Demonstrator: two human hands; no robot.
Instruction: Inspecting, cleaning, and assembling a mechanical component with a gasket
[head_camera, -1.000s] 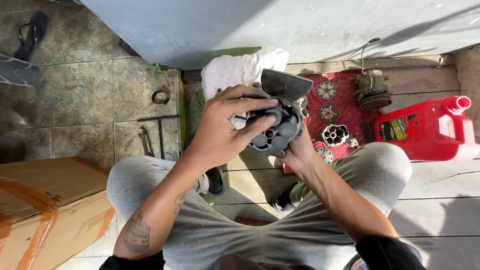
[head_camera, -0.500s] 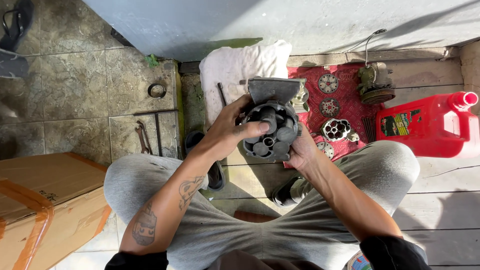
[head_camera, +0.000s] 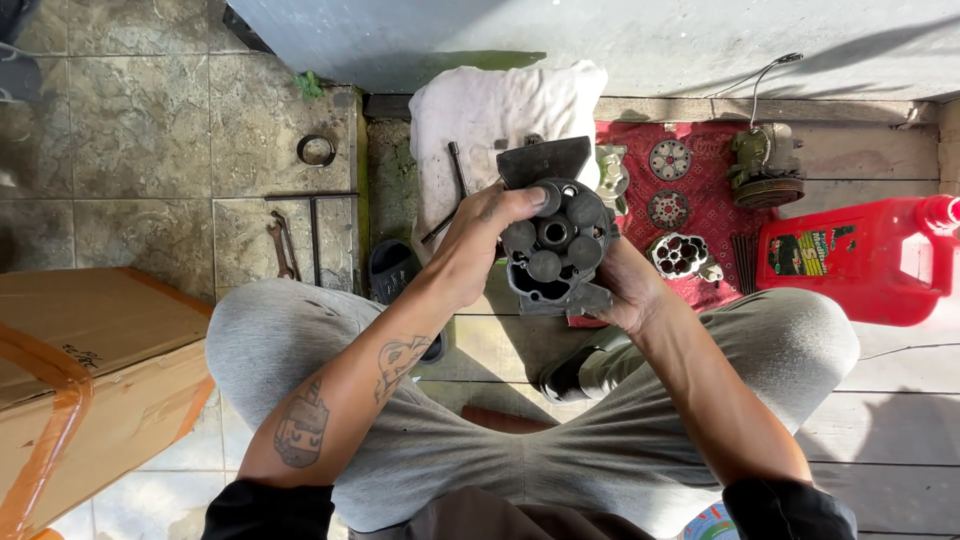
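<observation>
Dark grey metal engine block with round pistons (head_camera: 553, 243) is held up in the air over the person's knees, in the middle of the scene. Its round holes face up at the camera, and its long side runs from near to far. The left hand (head_camera: 478, 248) is clamped on its left side, with the thumb on top. The right hand (head_camera: 625, 285) cups it from below on the right.

The person sits on a floor of old wooden boards (head_camera: 900, 430) in the sun. Grey stone tiles (head_camera: 130, 130) lie to the left. A grey wall (head_camera: 600, 40) closes the far side.

A white cloth (head_camera: 480, 110) and a red cloth with metal parts (head_camera: 710, 210) lie just beyond the block. A red plastic jug (head_camera: 860, 260) sits on the right, and a brown cardboard box (head_camera: 90, 370) on the near left. Most open floor is on the far left tiles.
</observation>
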